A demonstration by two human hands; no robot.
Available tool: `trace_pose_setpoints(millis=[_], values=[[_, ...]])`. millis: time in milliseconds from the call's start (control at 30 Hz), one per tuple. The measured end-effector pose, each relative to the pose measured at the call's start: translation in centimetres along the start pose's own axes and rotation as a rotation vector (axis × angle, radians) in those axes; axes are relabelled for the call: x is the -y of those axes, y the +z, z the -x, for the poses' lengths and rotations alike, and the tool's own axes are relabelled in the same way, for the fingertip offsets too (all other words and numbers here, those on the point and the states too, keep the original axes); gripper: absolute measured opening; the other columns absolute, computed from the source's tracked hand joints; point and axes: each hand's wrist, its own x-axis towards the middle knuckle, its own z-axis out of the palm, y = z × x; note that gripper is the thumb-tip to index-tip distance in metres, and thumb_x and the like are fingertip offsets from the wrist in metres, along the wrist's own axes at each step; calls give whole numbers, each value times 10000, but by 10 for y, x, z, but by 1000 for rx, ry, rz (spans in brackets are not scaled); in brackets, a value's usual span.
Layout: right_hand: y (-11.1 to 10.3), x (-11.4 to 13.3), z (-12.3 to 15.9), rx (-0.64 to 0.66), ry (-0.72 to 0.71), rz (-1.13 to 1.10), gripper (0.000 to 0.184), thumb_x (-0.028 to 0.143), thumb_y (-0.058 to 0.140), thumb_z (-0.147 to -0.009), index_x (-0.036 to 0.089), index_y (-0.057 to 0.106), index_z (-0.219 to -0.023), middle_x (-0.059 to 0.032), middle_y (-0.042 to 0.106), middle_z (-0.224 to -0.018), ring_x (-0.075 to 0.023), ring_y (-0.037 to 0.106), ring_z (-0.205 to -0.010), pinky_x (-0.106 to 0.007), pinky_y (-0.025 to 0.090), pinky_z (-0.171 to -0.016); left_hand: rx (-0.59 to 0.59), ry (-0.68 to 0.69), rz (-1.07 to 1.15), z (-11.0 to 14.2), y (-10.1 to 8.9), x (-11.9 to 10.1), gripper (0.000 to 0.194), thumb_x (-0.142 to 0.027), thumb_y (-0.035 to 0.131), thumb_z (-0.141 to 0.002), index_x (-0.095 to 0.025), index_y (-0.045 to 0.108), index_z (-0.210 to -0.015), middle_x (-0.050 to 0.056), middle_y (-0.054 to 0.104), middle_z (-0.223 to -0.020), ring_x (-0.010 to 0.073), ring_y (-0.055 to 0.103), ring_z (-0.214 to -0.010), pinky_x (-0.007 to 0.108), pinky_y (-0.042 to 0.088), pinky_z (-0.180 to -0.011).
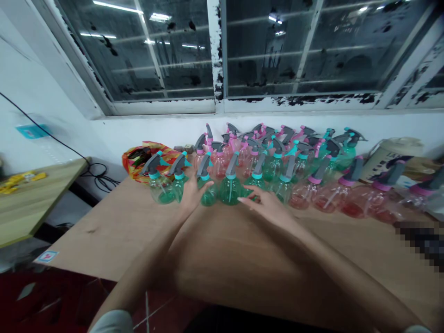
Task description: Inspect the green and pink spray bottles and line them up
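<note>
A front row of clear spray bottles stands upright on the wooden table, green ones at the left and middle, pink ones at the right. My left hand (193,190) reaches between two green spray bottles, thumb apart from the fingers, beside the green spray bottle (208,196). My right hand (265,203) is beside another green spray bottle (231,189), its fingers loosely spread and partly bent. Whether either hand touches a bottle I cannot tell. Farther right stands a pink spray bottle (301,196). All have grey trigger heads with teal or pink collars.
Behind the row, several more pink and green spray bottles crowd against the wall. An orange patterned bag (138,159) sits at the back left, a beige bag (391,157) at the back right. A second table (45,199) stands left, with a black cable (100,178) near it.
</note>
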Motion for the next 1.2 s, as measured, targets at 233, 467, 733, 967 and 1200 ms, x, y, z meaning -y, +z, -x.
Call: trace_pose_setpoints(millis=[233,467,733,967,1200], values=[[15,11,-46,2,42,30,679,616,503,-798,166,465,-1304,-49,727,-767,-184,658,-561,-296,479,-542,-24,21,117,23,-11,0,625,-402,618,-828,-198,361,-1359,127,596,-1262,275,560,-1176,423,453,-965],[24,21,-55,5,69,56,543,565,492,-833,170,505,-1205,-5,693,-612,-138,587,-407,-252,428,-456,-25,-132,201,91,-28,1,417,-402,539,-874,-225,476,-1245,112,553,-1282,266,551,-1174,477,456,-972],[30,26,-57,-86,97,184,477,452,538,-840,148,480,-1204,-2,649,-558,-174,598,-462,-274,394,-510,218,-291,264,141,-38,-24,268,-388,492,-896,-218,601,-1071,71,661,-1042,209,678,-884,348,581,-738],[29,30,-51,-107,80,254,584,485,532,-828,123,434,-1276,-17,629,-567,-198,596,-492,-293,372,-514,310,-295,301,144,-40,-41,249,-378,486,-899,-229,608,-1057,55,676,-1010,207,665,-908,358,562,-777],[26,33,-47,-73,71,304,533,495,501,-839,95,501,-1190,-22,598,-517,-210,593,-493,-303,381,-513,345,-315,356,150,-43,-48,227,-379,500,-897,-262,610,-1057,45,660,-1045,204,655,-933,344,554,-791]])
